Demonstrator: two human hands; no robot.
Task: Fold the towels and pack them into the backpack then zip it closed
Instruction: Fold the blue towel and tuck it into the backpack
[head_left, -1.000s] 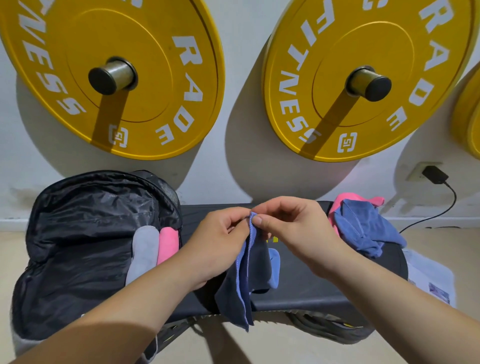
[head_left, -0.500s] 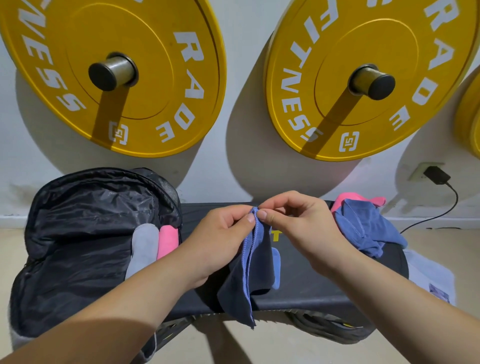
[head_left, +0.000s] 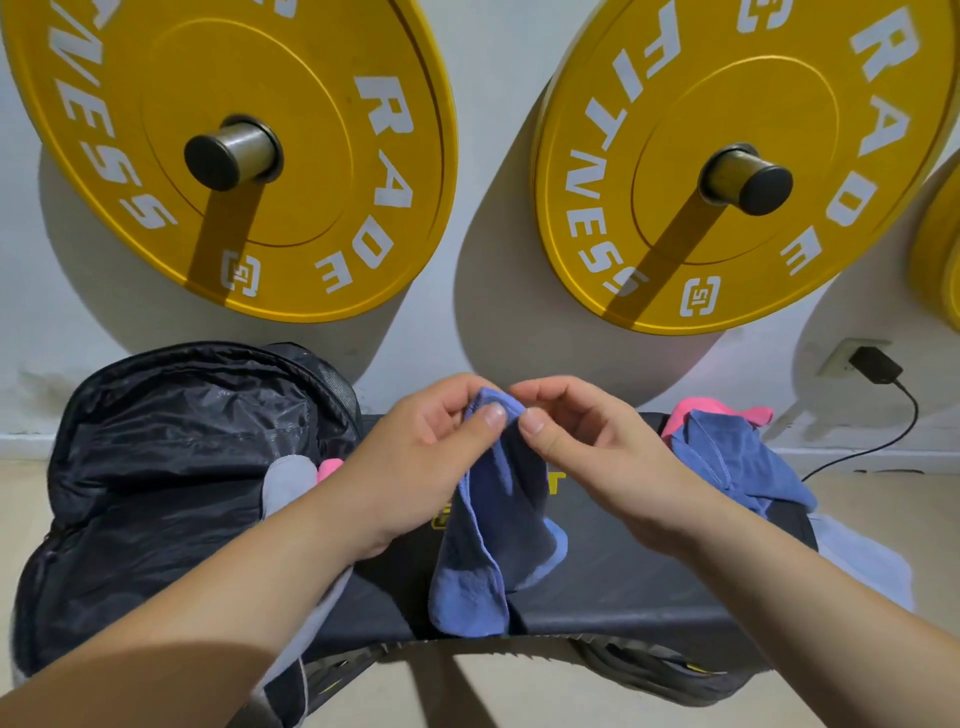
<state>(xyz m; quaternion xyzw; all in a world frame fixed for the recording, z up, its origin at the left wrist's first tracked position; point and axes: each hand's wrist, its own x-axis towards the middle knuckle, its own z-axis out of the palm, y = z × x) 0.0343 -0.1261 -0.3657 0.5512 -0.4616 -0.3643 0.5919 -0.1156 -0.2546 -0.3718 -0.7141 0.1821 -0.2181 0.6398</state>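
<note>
Above the worktop (head_left: 628, 587), I see the left hand (head_left: 415, 467) and right hand (head_left: 602, 457) pinching the blue towel (head_left: 483, 551). Their fingers (head_left: 545, 392) curl narrowly on its top.

Fig.: left plate (head_left: 156, 78) & right plate (head_left: 727, 104) are cropped by the top edge, third plate (head_left: 941, 260) by the rt edge, so we read their lettering only in part. The left forearm (head_left: 260, 597) covers most of the grey towel (head_left: 288, 486) & pink towel (head_left: 329, 467) in the backpack (head_left: 156, 467); the blue towel (head_left: 488, 545) hides most of the bench logo (head_left: 556, 483), illegible to us. At rt we see only edges of a second pink towel (head_left: 696, 408) under a blue heap (head_left: 737, 462).
</note>
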